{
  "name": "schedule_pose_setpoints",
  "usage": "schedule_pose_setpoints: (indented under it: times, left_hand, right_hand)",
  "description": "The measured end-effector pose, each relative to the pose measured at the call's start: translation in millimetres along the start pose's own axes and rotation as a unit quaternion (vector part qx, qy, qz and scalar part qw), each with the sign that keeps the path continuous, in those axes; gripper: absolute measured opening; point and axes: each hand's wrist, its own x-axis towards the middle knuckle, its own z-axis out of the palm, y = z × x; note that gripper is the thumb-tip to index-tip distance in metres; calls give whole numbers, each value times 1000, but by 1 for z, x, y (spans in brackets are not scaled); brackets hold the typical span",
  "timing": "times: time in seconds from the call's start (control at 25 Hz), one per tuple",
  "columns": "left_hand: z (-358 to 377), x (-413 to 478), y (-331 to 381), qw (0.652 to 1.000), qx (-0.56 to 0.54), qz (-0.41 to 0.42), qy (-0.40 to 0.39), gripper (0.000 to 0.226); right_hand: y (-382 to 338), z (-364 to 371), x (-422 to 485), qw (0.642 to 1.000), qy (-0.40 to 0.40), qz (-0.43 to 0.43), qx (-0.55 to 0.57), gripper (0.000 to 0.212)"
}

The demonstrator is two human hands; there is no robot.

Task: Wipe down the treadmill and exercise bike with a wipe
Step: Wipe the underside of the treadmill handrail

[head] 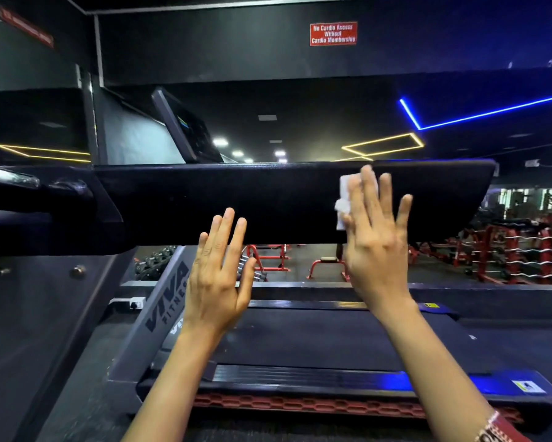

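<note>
A black treadmill fills the view, its long padded side rail (236,202) running across the middle and its belt deck (316,336) below. My right hand (375,237) lies flat with straight fingers on the rail's right part, pressing a white wipe (345,199) against it; most of the wipe is hidden under the fingers. My left hand (219,272) is raised beside it, fingers straight, its fingertips reaching the rail's lower edge and holding nothing. The treadmill's console screen (185,129) tilts up behind the rail. No exercise bike is in view.
The grey upright (163,311) marked VIVA FITNESS stands left of the deck, with a dark panel (29,314) further left. Beyond the rail are red benches (325,266), racks with bars (523,250) and dumbbells (153,260). A red sign (333,33) hangs overhead.
</note>
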Motion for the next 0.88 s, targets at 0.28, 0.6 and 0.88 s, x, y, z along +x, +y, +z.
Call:
schedule_pose_setpoints:
  times: [0.28, 0.6, 0.88]
  left_hand:
    - [-6, -2, -11, 1000, 23, 11, -6, 52]
    - [-29, -9, -56, 998, 35, -60, 12, 55]
    - [-52, -7, -107, 994, 53, -98, 6, 57]
  right_hand:
    - [-69, 22, 2, 988, -38, -111, 97, 58]
    - [-138, 42, 31, 990, 1, 12, 143, 41]
    - [-162, 48, -1, 964, -99, -227, 102, 61]
